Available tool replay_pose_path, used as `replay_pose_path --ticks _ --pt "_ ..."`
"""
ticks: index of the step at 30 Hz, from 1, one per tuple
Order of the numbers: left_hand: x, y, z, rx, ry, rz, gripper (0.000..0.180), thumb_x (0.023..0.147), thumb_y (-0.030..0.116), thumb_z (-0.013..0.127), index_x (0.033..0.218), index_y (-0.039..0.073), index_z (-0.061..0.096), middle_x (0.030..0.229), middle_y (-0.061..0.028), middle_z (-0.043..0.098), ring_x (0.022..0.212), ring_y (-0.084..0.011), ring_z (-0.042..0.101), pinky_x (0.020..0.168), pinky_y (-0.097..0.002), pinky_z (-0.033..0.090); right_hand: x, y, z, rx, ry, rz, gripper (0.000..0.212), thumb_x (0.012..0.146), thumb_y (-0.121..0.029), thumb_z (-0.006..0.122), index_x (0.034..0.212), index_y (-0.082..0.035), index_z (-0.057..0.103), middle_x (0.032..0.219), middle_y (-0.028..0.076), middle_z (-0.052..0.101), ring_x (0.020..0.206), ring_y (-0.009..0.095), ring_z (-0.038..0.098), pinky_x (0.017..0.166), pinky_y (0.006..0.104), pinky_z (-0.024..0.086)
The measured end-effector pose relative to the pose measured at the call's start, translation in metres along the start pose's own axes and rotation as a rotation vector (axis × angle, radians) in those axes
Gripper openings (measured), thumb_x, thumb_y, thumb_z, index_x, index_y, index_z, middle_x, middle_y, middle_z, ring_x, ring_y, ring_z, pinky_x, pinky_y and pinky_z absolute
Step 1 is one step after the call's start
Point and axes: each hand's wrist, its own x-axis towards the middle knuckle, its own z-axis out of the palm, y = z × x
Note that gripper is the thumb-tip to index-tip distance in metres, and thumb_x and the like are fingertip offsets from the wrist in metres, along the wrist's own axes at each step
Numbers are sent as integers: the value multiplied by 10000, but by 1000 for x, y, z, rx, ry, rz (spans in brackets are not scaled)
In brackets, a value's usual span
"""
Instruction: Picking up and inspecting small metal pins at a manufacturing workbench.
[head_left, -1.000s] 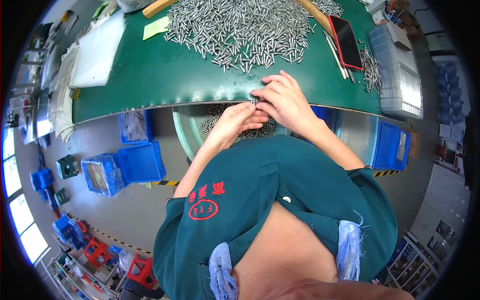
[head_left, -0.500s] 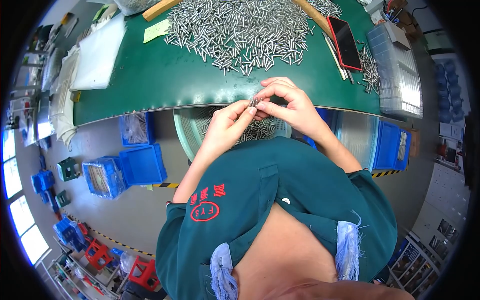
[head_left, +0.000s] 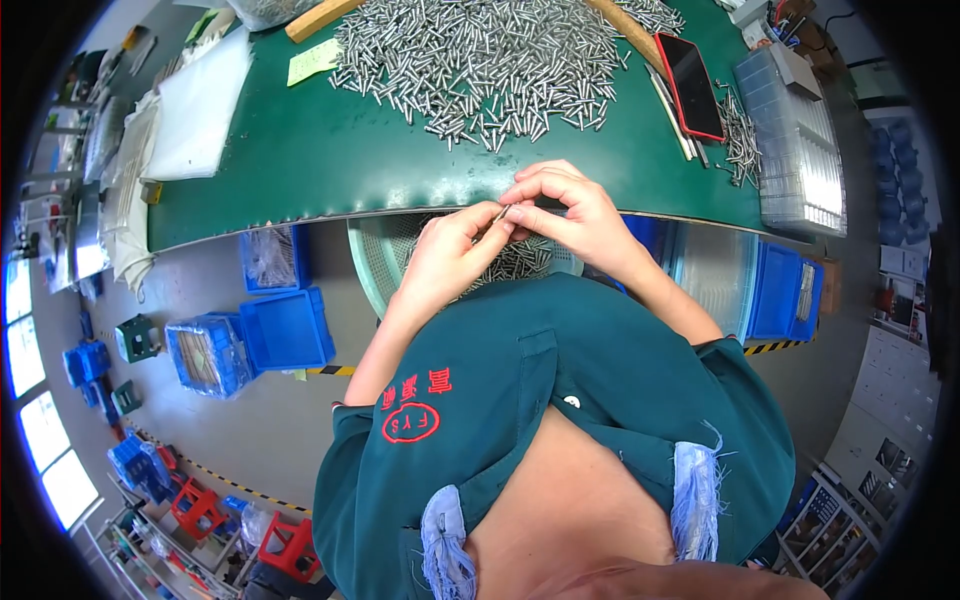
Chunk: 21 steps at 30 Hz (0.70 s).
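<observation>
My left hand [head_left: 451, 252] and my right hand [head_left: 577, 215] meet at the table's front edge, fingertips pinched together. Between them are small metal pins [head_left: 503, 212], mostly covered by the fingers, so how many each hand has cannot be told. Beneath my hands, a pale green basket [head_left: 369, 262] holds many more of the pins [head_left: 522, 262]. Beyond my hands, a large heap of the same silvery pins [head_left: 490, 65] is spread on the green table [head_left: 330, 170].
Wooden bars [head_left: 322, 18] flank the heap, with a yellow-green note [head_left: 313, 62] beside it. At right lie a red-edged phone [head_left: 689, 85], a small pin pile [head_left: 738, 145] and clear plastic trays [head_left: 795, 150]. White sheets [head_left: 200, 110] lie left; blue bins [head_left: 287, 329] stand below.
My fingers have closed further over the pins, so fewer show between them. My right hand's fingertips have shifted slightly to the left.
</observation>
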Motion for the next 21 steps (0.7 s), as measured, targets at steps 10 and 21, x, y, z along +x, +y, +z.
replay_pose_path --ticks 10,21 --pt "-4 13 -13 20 -35 74 187 906 152 594 995 1 660 837 -76 702 781 -146 663 722 -278 505 -4 15 -2 1168 -168 648 246 953 -238 560 1084 -33 597 1045 118 633 946 188 606 827 299 505" --pt "3 -6 -44 626 557 219 260 880 101 598 1138 87 630 996 -44 669 950 -213 601 810 -317 475 -5 6 1 707 -290 493 179 921 -159 610 1015 -16 665 1032 46 651 943 98 588 834 246 455"
